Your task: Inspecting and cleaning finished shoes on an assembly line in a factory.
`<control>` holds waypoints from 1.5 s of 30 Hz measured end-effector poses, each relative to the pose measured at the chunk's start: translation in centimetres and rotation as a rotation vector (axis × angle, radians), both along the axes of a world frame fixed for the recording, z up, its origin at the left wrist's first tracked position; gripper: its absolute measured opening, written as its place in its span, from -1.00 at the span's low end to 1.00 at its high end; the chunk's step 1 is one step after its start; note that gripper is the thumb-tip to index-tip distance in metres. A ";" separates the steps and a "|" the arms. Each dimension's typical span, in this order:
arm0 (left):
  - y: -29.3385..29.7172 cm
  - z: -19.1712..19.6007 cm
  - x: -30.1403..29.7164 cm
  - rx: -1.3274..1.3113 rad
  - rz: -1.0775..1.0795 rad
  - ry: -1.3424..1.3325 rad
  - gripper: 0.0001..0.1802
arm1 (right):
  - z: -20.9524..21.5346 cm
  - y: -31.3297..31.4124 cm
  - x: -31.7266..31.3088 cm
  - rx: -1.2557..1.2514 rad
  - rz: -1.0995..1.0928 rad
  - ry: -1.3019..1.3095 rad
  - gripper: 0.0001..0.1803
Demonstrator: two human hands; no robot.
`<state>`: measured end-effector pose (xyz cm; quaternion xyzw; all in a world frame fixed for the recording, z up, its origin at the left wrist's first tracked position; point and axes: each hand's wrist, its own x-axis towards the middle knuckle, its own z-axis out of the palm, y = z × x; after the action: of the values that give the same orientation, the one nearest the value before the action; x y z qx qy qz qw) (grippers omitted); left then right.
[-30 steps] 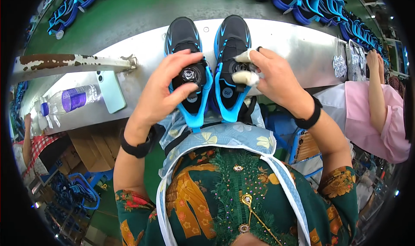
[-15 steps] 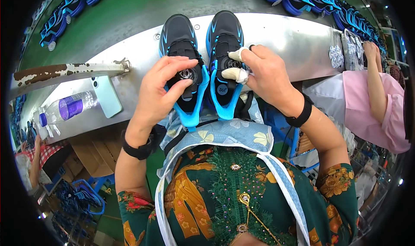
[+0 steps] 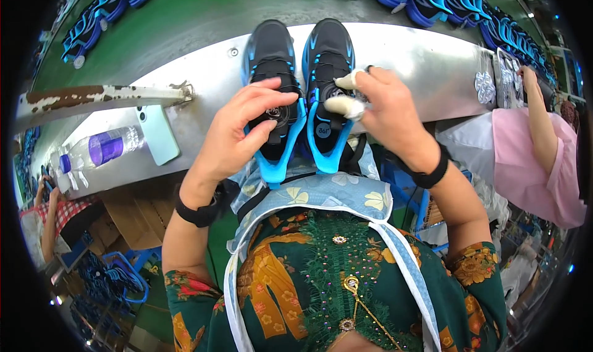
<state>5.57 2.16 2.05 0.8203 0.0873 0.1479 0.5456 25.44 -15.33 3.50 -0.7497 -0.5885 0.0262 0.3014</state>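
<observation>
1. While both shoes are lying side by side on the metal surface (image 3: pixel 426 55), the left hand (image 3: pixel 238 135) is curling its grip on the left shoe (image 3: pixel 272 92) dial.
2. Right hand (image 3: pixel 389 114) is pinching the right shoe (image 3: pixel 326 74) with taped fingertips (image 3: pixel 346 106).
3. Farther left, a bottle (image 3: pixel 99 149) and phone (image 3: pixel 157 134) are resting.

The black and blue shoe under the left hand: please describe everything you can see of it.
The black and blue sports shoe on the left of the pair lies sole down on the grey metal bench, toe pointing away from the person, heel over the near edge. Its upper looks like black mesh with bright blue trim and a blue heel tab. The left hand grips a round black dial on its tongue. It lies close beside the matching right shoe.
</observation>
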 end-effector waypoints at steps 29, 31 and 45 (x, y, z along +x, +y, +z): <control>-1.9 -0.8 0.6 0.196 0.366 0.048 -0.55 | -0.7 8.9 2.0 -0.496 0.356 0.087 -0.43; -0.8 -1.1 0.4 0.097 0.245 0.004 -0.64 | -0.5 9.1 2.0 -0.535 0.349 0.098 -0.45; 1.0 -1.1 0.2 0.097 -0.027 0.053 -0.62 | -0.7 9.4 2.4 -0.555 0.374 0.111 -0.40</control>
<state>5.72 3.18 0.96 0.8505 0.0835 0.1230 0.5046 27.88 -5.96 2.79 -0.6798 -0.6688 0.2811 0.1074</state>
